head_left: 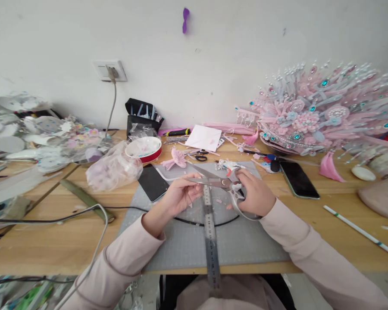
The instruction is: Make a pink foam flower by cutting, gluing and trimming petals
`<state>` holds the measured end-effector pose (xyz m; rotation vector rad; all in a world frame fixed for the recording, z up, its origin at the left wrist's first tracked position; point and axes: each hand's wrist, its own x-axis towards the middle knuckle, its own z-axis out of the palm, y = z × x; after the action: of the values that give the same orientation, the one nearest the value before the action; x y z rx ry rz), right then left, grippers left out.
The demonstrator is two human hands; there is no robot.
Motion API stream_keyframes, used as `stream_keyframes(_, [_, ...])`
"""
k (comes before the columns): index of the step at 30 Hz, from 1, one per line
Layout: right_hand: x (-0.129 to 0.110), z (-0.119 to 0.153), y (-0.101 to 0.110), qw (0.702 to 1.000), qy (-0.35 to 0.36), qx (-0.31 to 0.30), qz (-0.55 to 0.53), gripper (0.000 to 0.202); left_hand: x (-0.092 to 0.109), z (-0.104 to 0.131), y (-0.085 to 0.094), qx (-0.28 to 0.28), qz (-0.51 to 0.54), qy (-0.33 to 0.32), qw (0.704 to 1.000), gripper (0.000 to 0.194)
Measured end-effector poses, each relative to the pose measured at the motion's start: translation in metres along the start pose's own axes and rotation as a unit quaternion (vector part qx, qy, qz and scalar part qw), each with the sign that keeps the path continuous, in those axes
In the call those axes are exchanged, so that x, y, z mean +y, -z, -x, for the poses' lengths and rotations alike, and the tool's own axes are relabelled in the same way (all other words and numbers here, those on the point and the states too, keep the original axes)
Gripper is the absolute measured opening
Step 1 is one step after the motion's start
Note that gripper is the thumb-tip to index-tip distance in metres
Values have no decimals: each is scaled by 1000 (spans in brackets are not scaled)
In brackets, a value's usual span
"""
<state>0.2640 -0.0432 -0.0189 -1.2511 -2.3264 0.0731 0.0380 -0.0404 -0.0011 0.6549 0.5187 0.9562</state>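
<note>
My right hand (pixel 254 193) is closed around the handles of large metal scissors (pixel 217 181), whose blades are parted and point left. At the blade tips is my left hand (pixel 183 194), its fingers pinched together; whatever they hold is too small to make out. Both hands are above a grey cutting mat (pixel 181 245). A steel ruler (pixel 210 237) lies lengthwise on the mat between the hands, its near end past the table edge. Just behind the left hand sits a pink fuzzy piece (pixel 176 158).
A pink and blue beaded headdress (pixel 307 112) fills the back right. Near it lies a phone (pixel 299 179). A black tablet (pixel 152 183), a red-rimmed bowl (pixel 150 157) and a plastic bag (pixel 111 170) are left of centre. A black cable (pixel 197 224) crosses the mat.
</note>
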Motion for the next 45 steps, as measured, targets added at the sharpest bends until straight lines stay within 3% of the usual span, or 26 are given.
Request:
stream_keyframes(10, [3, 2, 0, 999, 8, -34, 38, 48, -2, 1, 1, 2, 5, 12, 1000, 6])
stream_keyframes(16, [0, 2, 2, 995, -52, -80, 38, 33, -4, 0, 2, 13, 22, -2, 1000, 9])
stream_keyframes(22, [-3, 4, 3, 993, -62, -90, 35, 26, -6, -1, 4, 16, 23, -21, 999, 8])
stream_keyframes(26, [-6, 5, 1, 992, -75, -94, 35, 27, -8, -3, 3, 42, -9, -78, 996, 4])
stream_keyframes(31, [-16, 4, -2, 988, -112, -105, 2, 37, -11, -4, 3, 102, -100, -206, 968, 7])
stream_keyframes(34, [-24, 4, -2, 983, -138, -111, -47, 36, -13, -2, 6, 146, -218, -281, 923, 8])
stream_keyframes(38, [-36, 6, -3, 961, -177, -136, -162, 25, -14, 3, 11, 195, -406, -377, 810, 12])
stream_keyframes(40, [-41, 8, -5, 939, -194, -157, -235, 20, -11, 4, 14, 194, -492, -429, 732, 11])
stream_keyframes(42, [-45, 9, -8, 915, -209, -174, -300, 19, -6, 4, 19, 179, -578, -479, 637, 10])
stream_keyframes(45, [-48, 10, -15, 887, -221, -175, -365, 20, 5, 1, 27, 121, -685, -517, 499, 10])
